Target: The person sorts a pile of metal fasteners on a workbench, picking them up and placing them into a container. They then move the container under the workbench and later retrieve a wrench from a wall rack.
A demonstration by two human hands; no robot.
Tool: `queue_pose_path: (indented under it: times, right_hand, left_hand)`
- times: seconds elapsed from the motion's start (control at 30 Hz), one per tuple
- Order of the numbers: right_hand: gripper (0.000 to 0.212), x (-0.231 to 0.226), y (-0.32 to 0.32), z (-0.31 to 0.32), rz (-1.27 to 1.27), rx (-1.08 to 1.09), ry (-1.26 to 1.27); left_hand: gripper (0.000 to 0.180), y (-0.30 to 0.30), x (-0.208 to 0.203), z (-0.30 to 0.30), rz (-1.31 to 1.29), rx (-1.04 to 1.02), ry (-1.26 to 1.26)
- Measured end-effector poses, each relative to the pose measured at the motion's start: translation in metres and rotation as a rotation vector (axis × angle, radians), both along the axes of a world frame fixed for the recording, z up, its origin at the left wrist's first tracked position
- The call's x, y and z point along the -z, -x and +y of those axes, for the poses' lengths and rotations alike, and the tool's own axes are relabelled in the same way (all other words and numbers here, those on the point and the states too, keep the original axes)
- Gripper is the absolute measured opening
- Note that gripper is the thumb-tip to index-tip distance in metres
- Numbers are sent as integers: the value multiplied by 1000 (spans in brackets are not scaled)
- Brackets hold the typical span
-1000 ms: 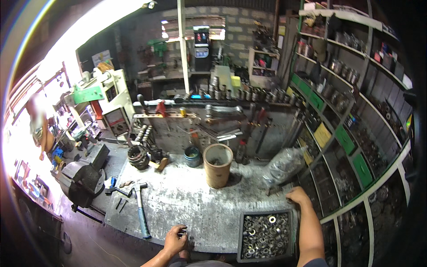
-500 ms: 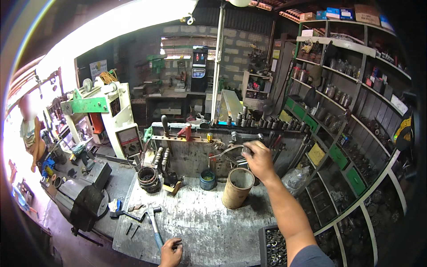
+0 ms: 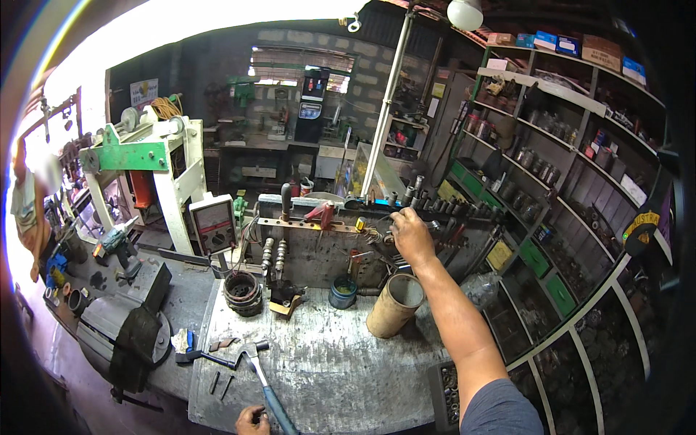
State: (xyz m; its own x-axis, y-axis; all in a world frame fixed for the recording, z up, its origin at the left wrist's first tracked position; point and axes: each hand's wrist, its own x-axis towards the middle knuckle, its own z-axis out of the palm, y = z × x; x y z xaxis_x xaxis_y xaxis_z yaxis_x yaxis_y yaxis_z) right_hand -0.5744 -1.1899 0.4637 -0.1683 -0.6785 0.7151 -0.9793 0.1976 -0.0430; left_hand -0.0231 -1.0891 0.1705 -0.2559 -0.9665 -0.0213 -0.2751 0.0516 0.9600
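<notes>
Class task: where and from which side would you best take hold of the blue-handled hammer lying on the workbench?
Grip the hammer low on its blue handle, coming from the bench's near edge, where the left hand already rests. The handle runs toward the person, while the metal head points away, near loose tools.

Dim workshop, blown-out daylight upper left
Fisheye bends edges, dark vignette at rim, shelves shadowy, centre sharp

A blue-handled steel hammer lies flat on the grey metal bench near the front edge, head pointing far-left, handle running near-right. Far back, right of centre, small metal tools hang upright in a wall rack.
</notes>
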Motion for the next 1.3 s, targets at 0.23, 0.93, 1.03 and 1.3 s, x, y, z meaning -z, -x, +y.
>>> queue_pose_path:
  times: [0.23, 0.93, 1.03, 1.3]
  right_hand:
    - [22, 1, -7, 0, 37, 30, -63]
    - [49, 45, -41, 68, -55, -118, -117]
    - [53, 61, -46, 161, -169, -73, -197]
    - [62, 128, -38, 437, -545, 605, -79]
  left_hand:
    - [21, 17, -8, -20, 13, 73, 87]
    - [24, 21, 14, -6, 49, 90, 149]
    - [27, 21, 21, -9, 143, 114, 81]
    - [41, 98, -25, -9, -63, 397, 181]
